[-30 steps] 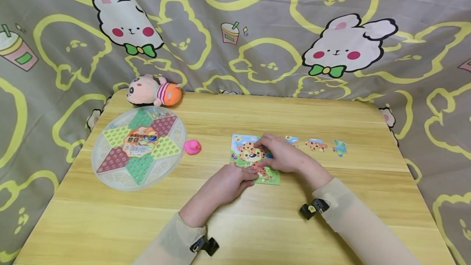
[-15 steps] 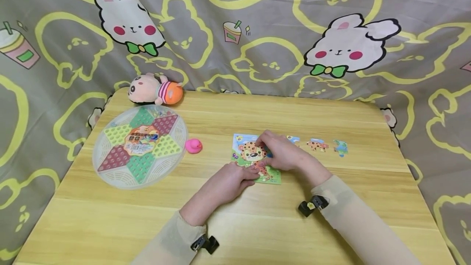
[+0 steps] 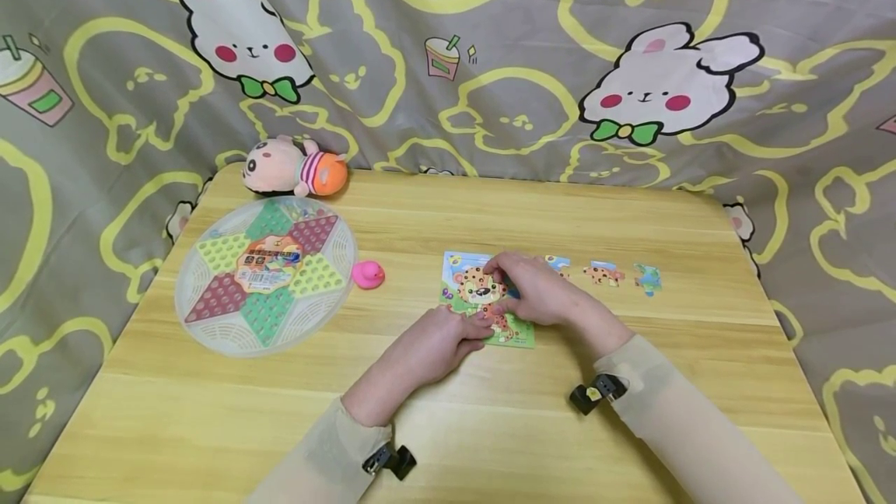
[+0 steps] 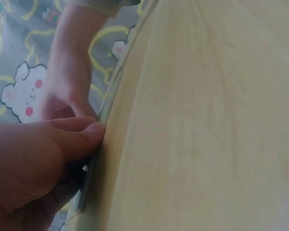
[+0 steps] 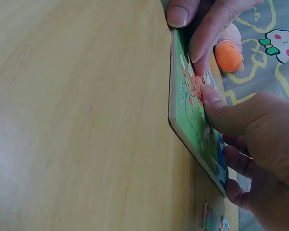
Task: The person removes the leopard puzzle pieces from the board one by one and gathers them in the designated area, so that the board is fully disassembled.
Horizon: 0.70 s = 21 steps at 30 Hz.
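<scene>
A small jigsaw puzzle (image 3: 462, 298) with a spotted leopard picture lies on the table. My left hand (image 3: 435, 344) holds its near side, with fingers on the picture and the thumb (image 5: 178, 15) at the edge. Across the puzzle's right part bends my right hand (image 3: 539, 290). Its thumb (image 5: 214, 98) presses on the picture while the other fingers curl toward the far and right sides. A dark blue patch (image 3: 513, 290) shows between that thumb and forefinger; whether a loose piece is under the fingers is hidden.
Right of the puzzle lie loose jigsaw pieces, a leopard-spotted one (image 3: 603, 274) and a blue-green one (image 3: 647, 279) among them. A pink toy duck (image 3: 369, 274), a round Chinese checkers board (image 3: 192, 333) and a plush doll (image 3: 280, 167) are on the left. A patterned curtain (image 3: 392, 61) hangs behind.
The view shifts slightly. Both hands stay on the puzzle almost in place, with the right fingers moving only a little. The loose pieces have not moved.
</scene>
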Each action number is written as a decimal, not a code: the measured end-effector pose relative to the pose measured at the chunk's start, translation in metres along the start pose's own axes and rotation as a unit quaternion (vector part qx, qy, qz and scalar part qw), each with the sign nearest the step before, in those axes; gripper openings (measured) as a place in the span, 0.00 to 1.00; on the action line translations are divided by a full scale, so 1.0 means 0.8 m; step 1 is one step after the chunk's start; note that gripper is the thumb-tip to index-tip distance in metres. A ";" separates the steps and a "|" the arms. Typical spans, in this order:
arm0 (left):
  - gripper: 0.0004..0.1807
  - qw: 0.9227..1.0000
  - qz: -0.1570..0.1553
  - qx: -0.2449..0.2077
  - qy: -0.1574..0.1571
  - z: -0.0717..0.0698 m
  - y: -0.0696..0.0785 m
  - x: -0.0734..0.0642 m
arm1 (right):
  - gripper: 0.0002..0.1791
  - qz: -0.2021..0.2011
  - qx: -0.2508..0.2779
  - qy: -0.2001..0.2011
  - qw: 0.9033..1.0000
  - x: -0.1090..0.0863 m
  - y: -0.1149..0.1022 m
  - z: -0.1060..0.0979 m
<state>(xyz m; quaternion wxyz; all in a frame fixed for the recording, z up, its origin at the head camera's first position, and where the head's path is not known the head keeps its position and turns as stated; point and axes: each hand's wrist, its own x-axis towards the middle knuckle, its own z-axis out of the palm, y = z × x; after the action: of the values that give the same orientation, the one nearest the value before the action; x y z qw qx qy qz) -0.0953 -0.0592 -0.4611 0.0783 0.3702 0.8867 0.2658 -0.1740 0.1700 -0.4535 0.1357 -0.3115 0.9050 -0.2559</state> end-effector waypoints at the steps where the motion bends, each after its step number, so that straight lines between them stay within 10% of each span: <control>1: 0.14 1.000 0.000 0.000 0.001 0.000 0.000 0.000 | 0.33 0.000 -0.001 0.000 1.000 0.000 0.000 0.000; 21: 0.13 1.000 0.005 0.016 0.000 0.002 -0.001 0.001 | 0.30 -0.025 0.017 0.014 0.999 -0.004 0.009 0.002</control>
<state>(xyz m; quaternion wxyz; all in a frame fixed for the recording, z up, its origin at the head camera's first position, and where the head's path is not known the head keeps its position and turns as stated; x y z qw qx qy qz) -0.0958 -0.0585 -0.4626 0.0708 0.3758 0.8889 0.2523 -0.1741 0.1765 -0.4586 0.1223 -0.3283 0.8940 -0.2792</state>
